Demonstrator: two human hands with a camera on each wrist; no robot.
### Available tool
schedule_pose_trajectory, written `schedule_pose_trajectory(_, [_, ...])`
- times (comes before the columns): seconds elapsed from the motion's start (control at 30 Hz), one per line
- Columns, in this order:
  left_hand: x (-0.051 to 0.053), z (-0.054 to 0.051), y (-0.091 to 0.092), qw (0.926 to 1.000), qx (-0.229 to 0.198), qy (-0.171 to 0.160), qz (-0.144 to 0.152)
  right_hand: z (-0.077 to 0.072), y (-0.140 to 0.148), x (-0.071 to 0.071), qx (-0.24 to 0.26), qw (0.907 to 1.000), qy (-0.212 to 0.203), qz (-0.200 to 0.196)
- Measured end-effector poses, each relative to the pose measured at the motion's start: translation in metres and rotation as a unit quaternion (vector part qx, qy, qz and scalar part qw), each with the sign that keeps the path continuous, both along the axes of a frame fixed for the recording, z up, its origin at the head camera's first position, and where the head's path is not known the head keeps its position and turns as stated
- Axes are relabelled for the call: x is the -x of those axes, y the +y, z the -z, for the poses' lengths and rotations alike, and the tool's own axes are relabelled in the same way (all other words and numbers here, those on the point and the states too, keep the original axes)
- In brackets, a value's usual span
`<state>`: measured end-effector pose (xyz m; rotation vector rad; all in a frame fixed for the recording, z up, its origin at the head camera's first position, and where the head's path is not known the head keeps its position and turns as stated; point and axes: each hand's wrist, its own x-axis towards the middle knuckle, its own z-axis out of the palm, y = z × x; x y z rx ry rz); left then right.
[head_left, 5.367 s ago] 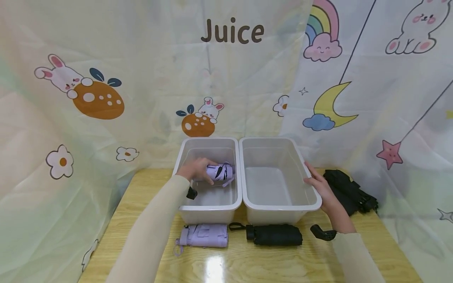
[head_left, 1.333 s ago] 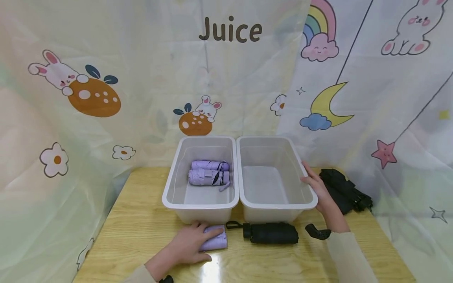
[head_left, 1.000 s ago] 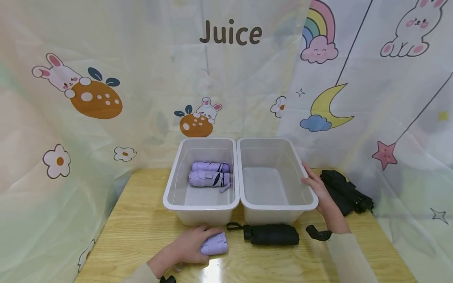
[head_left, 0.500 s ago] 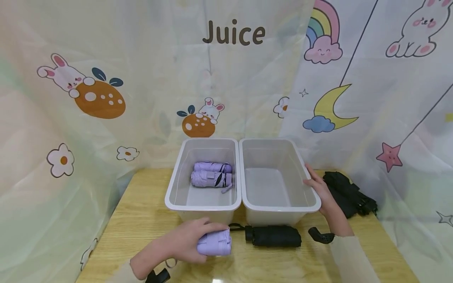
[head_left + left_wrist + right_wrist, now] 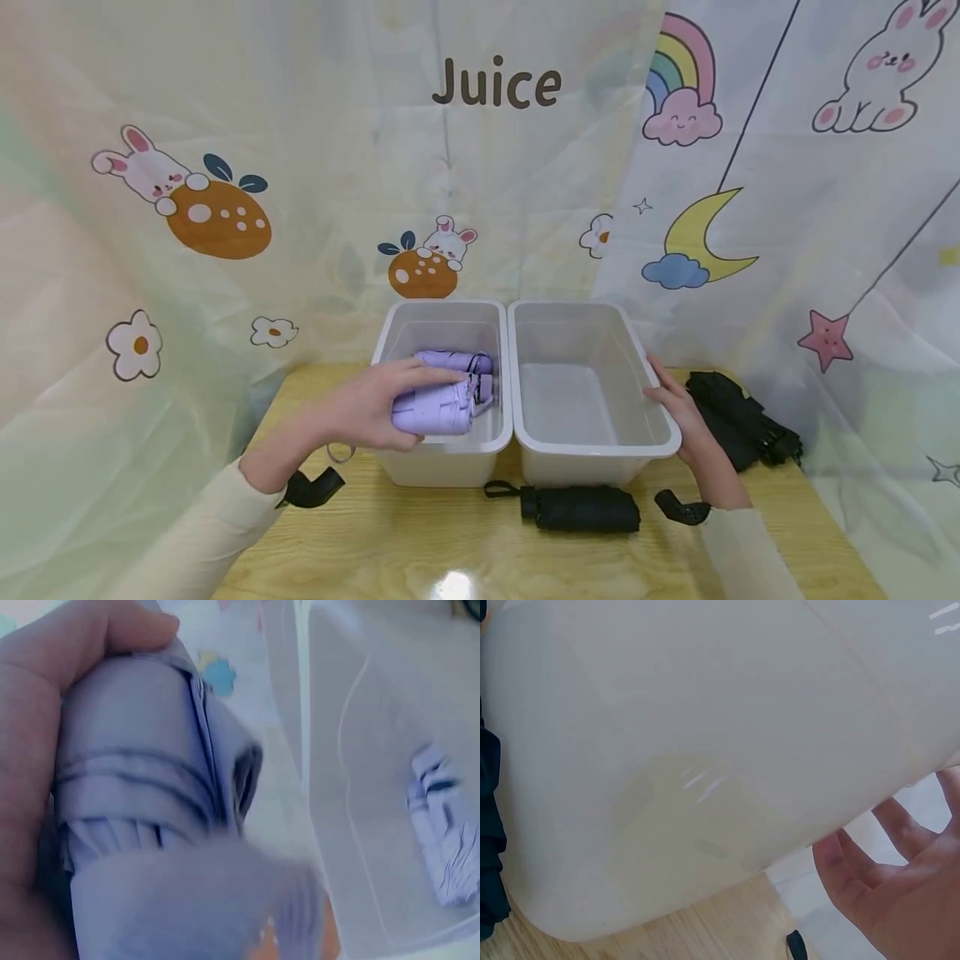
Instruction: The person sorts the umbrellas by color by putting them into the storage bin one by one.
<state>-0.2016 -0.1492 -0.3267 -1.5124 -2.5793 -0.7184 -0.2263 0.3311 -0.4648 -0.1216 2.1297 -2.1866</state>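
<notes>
Cartoon-print curtain point(image 5: 517, 183) w/ bunnies, oranges, a moon and the word "Juice" backs a wood-grain surface point(image 5: 360, 542), where a person in pale sleeves uses both hands. L hand point(image 5: 363, 408) has come up off the surface since approx. half a sec. ago, bringing a held lilac umbrella point(image 5: 431, 411), folded, from in front of the left white bin point(image 5: 438, 472) to its near rim, per the head cam. Fingers are clamped on it: the umbrella sits btwn fingers and thumb, fingers over the top, thumb beneath, one end jutting right past the grip. Exact height over the rim can't be told. Inside that bin lie a far lilac umbrella point(image 5: 442, 359) and, next to it, a nearer lilac umbrella point(image 5: 485, 388), the latter now partly hidden by the held one. R hand point(image 5: 678, 408) is where it was before, fingers spaced apart and gripping the outer rim of the right white bin point(image 5: 573, 468). Black umbrella point(image 5: 581, 509), wrist loop pointing left, lies unmoved just in front of that bin; a black fabric bundle point(image 5: 738, 421) rests beyond R hand.
</notes>
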Motion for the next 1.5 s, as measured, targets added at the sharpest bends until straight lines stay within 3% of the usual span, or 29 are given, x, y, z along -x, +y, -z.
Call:
schedule_pose_trajectory(0.17, [0.036, -0.006, 0.002, 0.9995, 0.002, -0.016, -0.027, 0.002, 0.001, -0.004, -0.005, 1.0, 0.0, 0.002])
schedule_pose_trajectory(0.33, [0.067, -0.003, 0.011, 0.9983, 0.027, -0.024, -0.047, 0.002, -0.001, -0.003, 0.005, 0.9999, -0.009, 0.0])
schedule_pose_trajectory(0.6, [0.112, 0.011, 0.031, 0.9944, 0.066, -0.058, -0.059, 0.002, 0.001, -0.002, 0.007, 1.0, 0.0, 0.006])
schedule_pose_trajectory(0.8, [0.14, 0.035, 0.038, 0.9896, 0.098, -0.079, -0.07, 0.003, 0.0, -0.003, 0.003, 0.9999, -0.01, 0.001])
schedule_pose_trajectory(0.97, [0.157, 0.049, 0.045, 0.99, 0.086, -0.092, -0.064, 0.002, 0.0, 0.0, 0.011, 0.9999, -0.002, 0.005])
schedule_pose_trajectory(1.23, [0.177, 0.069, 0.046, 0.9778, 0.126, -0.127, -0.109, -0.002, -0.003, 0.004, 0.02, 0.9998, -0.009, -0.004])
schedule_pose_trajectory(1.5, [0.192, 0.097, 0.051, 0.9709, 0.143, -0.147, -0.124, 0.0, 0.0, 0.0, 0.011, 0.9998, -0.017, 0.009])
